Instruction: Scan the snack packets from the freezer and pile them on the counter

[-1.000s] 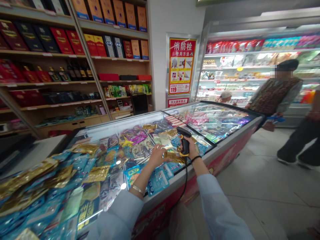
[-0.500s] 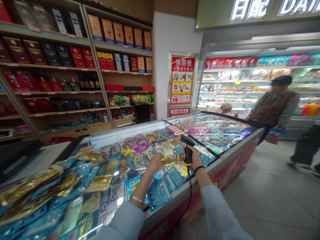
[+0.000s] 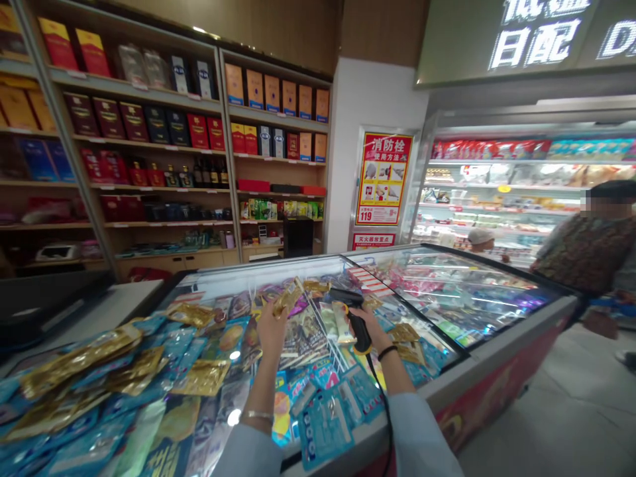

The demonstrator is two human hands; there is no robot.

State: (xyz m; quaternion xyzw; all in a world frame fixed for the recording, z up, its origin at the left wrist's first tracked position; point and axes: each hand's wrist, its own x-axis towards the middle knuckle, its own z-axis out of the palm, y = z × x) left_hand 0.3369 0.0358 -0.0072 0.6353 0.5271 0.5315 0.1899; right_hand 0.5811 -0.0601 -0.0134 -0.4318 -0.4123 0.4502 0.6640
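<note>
Both occupied: my left hand (image 3: 271, 326) pinches the gold pack (image 3: 288, 298) above the freezer (image 3: 497, 360), now swung left, away from the scanner (image 3: 362, 334) my right hand (image 3: 374, 330) grips, so I'd judge their close pairing broken off.

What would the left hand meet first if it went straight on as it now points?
Holding its gold packet, the left hand would probably meet the freezer's far wall; depth is unclear.
</note>
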